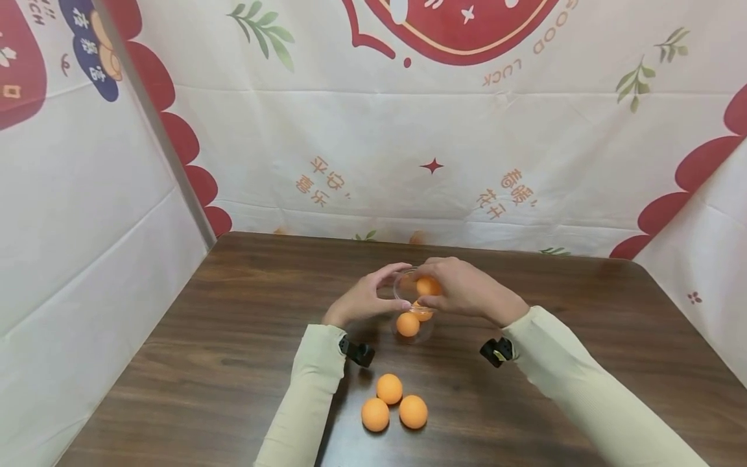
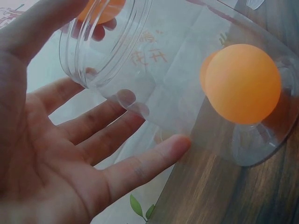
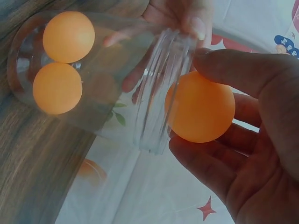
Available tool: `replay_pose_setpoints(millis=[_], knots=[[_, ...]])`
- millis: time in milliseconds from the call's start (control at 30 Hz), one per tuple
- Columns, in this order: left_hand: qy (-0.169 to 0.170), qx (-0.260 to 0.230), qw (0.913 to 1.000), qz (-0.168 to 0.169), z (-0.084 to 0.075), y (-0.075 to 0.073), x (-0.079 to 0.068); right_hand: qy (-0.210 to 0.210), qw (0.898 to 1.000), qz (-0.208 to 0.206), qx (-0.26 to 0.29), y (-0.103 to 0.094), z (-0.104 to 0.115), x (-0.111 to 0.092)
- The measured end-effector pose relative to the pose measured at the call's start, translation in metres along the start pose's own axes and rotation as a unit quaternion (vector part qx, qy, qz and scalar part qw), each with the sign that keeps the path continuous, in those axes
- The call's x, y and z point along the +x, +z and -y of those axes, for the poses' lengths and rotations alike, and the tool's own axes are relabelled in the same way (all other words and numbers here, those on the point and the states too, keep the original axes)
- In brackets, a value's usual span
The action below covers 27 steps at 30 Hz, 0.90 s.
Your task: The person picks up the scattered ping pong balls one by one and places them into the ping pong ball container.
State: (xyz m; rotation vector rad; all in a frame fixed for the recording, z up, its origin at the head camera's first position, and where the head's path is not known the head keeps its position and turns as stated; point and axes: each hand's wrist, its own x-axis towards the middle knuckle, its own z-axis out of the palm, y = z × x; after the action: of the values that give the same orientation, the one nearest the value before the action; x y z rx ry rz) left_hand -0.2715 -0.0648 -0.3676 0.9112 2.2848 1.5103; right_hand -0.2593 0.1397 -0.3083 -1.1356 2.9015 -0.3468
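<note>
A clear plastic jar (image 2: 163, 88) with a ridged, threaded mouth stands on the table between the hands. My left hand (image 1: 363, 299) holds it near the mouth, thumb on one side and fingers spread along the other. At the mouth, my right hand (image 1: 469, 290) pinches an orange ping-pong ball (image 3: 203, 108) between thumb and fingers; the ball is partly within the rim. Two more balls lie at the jar's bottom, an upper ball (image 3: 68, 37) and a lower ball (image 3: 57, 88) in the right wrist view.
Three loose orange balls, a rear ball (image 1: 389, 388), a left ball (image 1: 375, 414) and a right ball (image 1: 413, 412), lie close together on the dark wooden table (image 1: 233, 363), nearer me than the jar. A white printed cloth (image 1: 385, 143) hangs behind the table's far edge.
</note>
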Motion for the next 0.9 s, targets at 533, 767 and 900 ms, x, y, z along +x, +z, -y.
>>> replay_pose_setpoints(millis=[533, 767, 900], knots=[[0.019, -0.008, 0.9997, -0.009, 0.036, 0.003, 0.012, 0.007, 1.000, 0.016, 0.005, 0.003, -0.001, -0.001], [0.032, -0.006, 0.9994, -0.008, 0.036, 0.004, 0.014, 0.014, 1.000, 0.008, -0.007, 0.002, -0.003, -0.003], [0.030, -0.005, 0.9995, -0.008, 0.036, 0.004, 0.015, 0.008, 1.000, 0.009, 0.000, 0.003, -0.003, -0.004]])
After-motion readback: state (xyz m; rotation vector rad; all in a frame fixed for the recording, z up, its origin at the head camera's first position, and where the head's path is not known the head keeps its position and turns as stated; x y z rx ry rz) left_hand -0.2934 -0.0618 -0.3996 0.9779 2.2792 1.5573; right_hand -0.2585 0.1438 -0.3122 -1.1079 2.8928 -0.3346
